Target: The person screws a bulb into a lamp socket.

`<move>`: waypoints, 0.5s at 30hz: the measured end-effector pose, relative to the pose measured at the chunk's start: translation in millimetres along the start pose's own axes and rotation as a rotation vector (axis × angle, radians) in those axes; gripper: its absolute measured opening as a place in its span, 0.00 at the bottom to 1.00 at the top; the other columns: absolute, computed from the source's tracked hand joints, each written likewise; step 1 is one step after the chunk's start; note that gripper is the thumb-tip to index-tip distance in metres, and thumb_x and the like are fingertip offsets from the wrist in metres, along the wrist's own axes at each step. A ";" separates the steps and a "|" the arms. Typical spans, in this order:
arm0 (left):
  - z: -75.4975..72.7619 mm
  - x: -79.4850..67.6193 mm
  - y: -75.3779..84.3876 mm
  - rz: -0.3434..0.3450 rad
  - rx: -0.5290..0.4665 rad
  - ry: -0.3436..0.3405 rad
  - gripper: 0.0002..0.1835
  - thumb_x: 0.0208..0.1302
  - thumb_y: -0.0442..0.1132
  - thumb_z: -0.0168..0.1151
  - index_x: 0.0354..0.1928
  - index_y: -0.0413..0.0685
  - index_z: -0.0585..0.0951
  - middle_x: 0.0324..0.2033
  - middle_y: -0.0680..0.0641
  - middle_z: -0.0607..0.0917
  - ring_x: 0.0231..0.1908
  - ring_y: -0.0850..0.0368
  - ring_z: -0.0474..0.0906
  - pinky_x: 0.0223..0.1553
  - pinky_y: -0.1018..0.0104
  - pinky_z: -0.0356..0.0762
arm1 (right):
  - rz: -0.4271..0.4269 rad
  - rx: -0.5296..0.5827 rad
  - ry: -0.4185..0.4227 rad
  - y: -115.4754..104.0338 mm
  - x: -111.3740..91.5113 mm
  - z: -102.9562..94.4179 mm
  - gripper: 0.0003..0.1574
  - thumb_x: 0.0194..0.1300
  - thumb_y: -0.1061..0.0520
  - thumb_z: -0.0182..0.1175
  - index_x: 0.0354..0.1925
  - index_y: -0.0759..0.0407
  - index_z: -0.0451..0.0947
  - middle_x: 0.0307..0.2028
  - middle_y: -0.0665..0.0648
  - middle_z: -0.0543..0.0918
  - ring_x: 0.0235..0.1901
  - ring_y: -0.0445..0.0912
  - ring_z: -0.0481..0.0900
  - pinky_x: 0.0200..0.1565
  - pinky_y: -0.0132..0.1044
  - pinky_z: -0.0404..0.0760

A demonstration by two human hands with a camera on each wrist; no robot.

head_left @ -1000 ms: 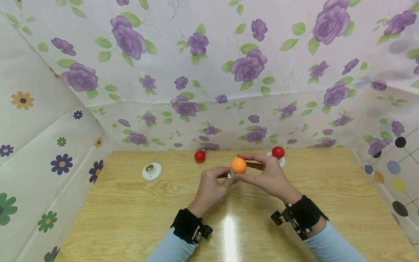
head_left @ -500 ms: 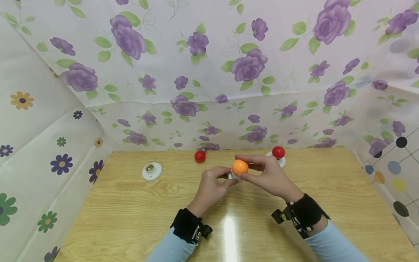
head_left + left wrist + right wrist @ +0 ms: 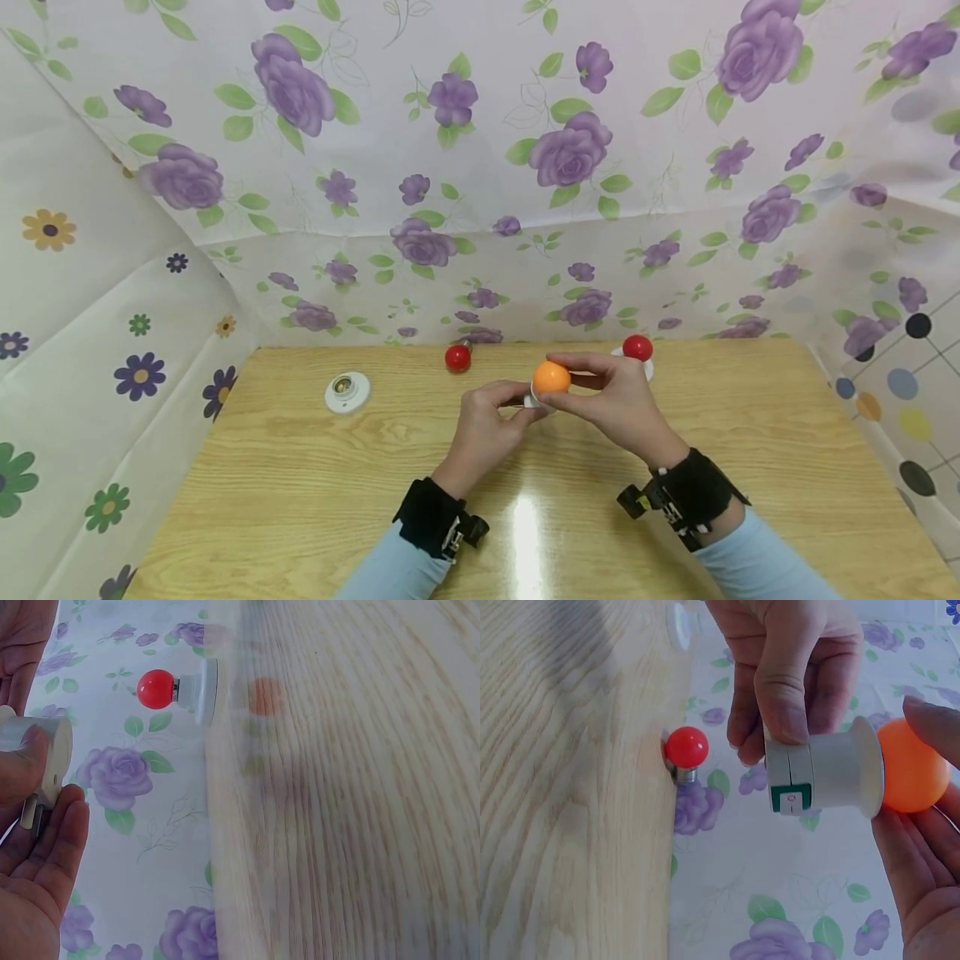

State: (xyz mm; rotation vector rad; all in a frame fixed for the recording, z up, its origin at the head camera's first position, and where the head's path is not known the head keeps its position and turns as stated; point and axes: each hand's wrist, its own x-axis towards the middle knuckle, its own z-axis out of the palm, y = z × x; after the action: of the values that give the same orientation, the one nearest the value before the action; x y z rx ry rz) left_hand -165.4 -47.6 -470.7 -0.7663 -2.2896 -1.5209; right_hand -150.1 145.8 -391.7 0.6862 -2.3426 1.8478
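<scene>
In my head view I have both hands meeting just right of the middle of the frame, over the bench (image 3: 300,500). The left hand (image 3: 487,427) pinches a white socket (image 3: 836,769); in the right wrist view I can see its thumb pressed on the housing, beside a small switch (image 3: 791,799) with a green edge. At the left edge of the left wrist view, metal prongs (image 3: 30,812) stick out of the socket's end face, close to that hand's fingers.

The right hand (image 3: 621,408) holds the orange bulb (image 3: 551,377), thumb and fingers around its globe. The globe sits against the socket's flared rim, in line with it; I cannot tell how far the bulb's threads are in, since the rim hides them.

Near the bench's back edge, a loose red bulb (image 3: 458,358) lies at centre frame, its metal end toward the upper right. Right of it, just beyond the right hand, a second red bulb (image 3: 637,347) stands upright in a white round holder (image 3: 649,372). At left of centre I see a bare lamp base (image 3: 348,392). Purple-flowered cloth (image 3: 487,192) fills the upper frame.
</scene>
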 end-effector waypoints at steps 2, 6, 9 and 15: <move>-0.6 0.1 0.7 0.004 -0.001 -0.003 0.13 0.56 0.45 0.67 0.43 0.55 0.83 0.39 0.61 0.81 0.38 0.69 0.77 0.39 0.68 0.76 | -0.006 -0.007 -0.019 -0.6 0.1 -2.0 0.27 0.51 0.60 0.69 0.52 0.56 0.77 0.48 0.56 0.80 0.46 0.52 0.78 0.42 0.42 0.78; -1.6 0.3 0.4 0.010 -0.003 0.001 0.13 0.56 0.47 0.66 0.43 0.56 0.83 0.39 0.60 0.81 0.39 0.68 0.77 0.39 0.67 0.76 | -0.027 -0.022 -0.085 -2.2 1.1 -6.8 0.31 0.51 0.60 0.69 0.56 0.56 0.74 0.52 0.55 0.77 0.50 0.53 0.76 0.47 0.42 0.75; -1.8 0.7 -0.9 0.017 -0.007 0.008 0.13 0.55 0.46 0.67 0.43 0.56 0.83 0.39 0.60 0.81 0.39 0.68 0.77 0.40 0.66 0.77 | -0.023 -0.016 -0.136 -3.1 2.3 -9.5 0.33 0.53 0.60 0.68 0.58 0.57 0.72 0.55 0.54 0.75 0.52 0.52 0.74 0.50 0.43 0.73; -0.4 1.2 -2.7 0.034 -0.009 0.008 0.12 0.53 0.43 0.68 0.42 0.57 0.83 0.38 0.61 0.81 0.38 0.68 0.77 0.39 0.70 0.76 | 0.011 -0.038 -0.200 -3.5 3.2 -11.7 0.32 0.58 0.59 0.65 0.61 0.58 0.70 0.56 0.50 0.74 0.55 0.47 0.71 0.53 0.42 0.71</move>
State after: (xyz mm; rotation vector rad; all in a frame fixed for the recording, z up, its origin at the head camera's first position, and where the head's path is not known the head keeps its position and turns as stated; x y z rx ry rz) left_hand -168.0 -48.4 -472.0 -0.7961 -2.2533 -1.5182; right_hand -154.0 155.3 -384.3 0.8947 -2.4981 1.8113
